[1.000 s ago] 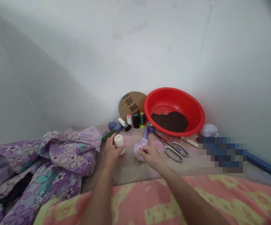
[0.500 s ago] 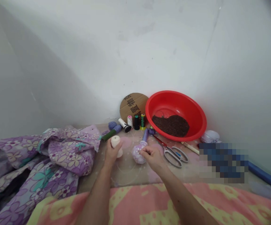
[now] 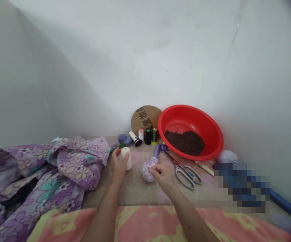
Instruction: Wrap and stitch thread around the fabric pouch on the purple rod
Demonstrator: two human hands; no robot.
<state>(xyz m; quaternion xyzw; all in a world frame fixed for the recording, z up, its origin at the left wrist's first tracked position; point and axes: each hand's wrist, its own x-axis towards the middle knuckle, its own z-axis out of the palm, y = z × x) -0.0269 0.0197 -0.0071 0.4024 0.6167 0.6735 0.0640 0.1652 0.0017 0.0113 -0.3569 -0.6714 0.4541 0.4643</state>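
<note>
My left hand (image 3: 119, 165) curves around the left side of a cream-white spool of thread (image 3: 127, 158), which is upright, thumb across its front. To the right lies a stuffed floral ball (image 3: 148, 173) in lilac cloth with a purple handle (image 3: 156, 151). My right hand (image 3: 162, 174) is closed in a pinch at the ball's right side, thumb and forefinger together. What lies between those fingertips is too small to make out. Scissors (image 3: 184, 174) with grey handles and red near the pivot lie just right of this hand.
A red basin (image 3: 191, 117) with dark brown grains (image 3: 185, 143) leans at the back, beside a cardboard disc (image 3: 145, 117). Several thread spools (image 3: 148, 137) stand before the disc. Floral fabric (image 3: 77, 164) is heaped at left. A blue roll (image 3: 286, 206) lies at right.
The white spool, tilted in my left hand before, now stands more upright, and that hand's grip looks looser. My right hand keeps its pinch by the ball. The camera view has shifted slightly.
</note>
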